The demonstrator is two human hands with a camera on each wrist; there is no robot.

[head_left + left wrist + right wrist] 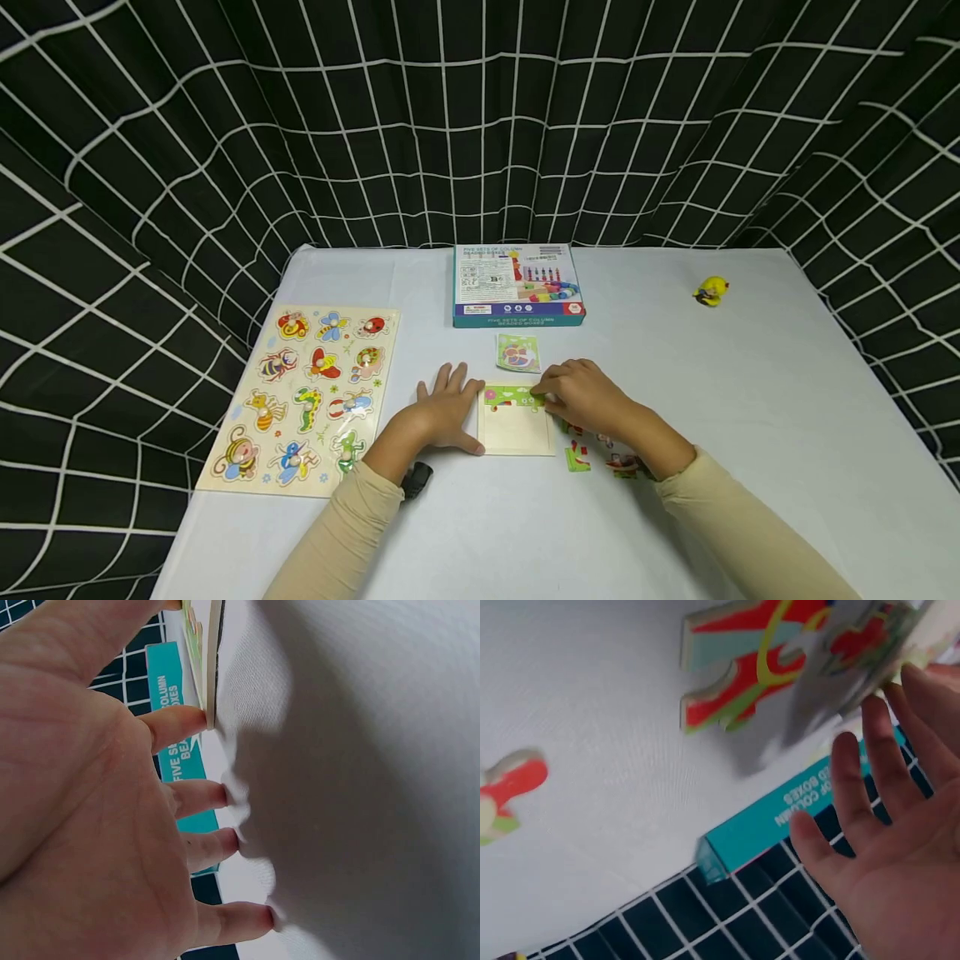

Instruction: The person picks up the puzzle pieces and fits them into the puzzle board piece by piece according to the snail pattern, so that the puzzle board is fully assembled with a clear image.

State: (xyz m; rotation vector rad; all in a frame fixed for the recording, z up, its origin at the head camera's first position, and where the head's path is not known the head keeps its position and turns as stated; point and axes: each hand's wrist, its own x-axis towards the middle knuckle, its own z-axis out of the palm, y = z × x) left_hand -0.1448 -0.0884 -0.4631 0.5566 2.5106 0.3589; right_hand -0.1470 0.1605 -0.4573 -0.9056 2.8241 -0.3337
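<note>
A small square wooden puzzle tray (517,435) lies on the table, with a strip of green puzzle pieces (504,395) along its far edge. My left hand (441,418) is spread beside it, index finger and thumb against its left side; the left wrist view shows the fingertips at the tray's edge. At the far right corner my right hand (588,402) pinches a green puzzle piece (538,400) between thumb and index finger, low over the tray. Loose red and green pieces (577,457) lie right of the tray, partly under the right forearm; some appear in the right wrist view (742,682).
Behind the tray lies a small picture card (517,353), then a teal bead-set box (517,286). A knobbed insect puzzle board (303,400) is at left. A yellow toy figure (711,291) stands far right. Black gridded curtains (480,125) enclose the table.
</note>
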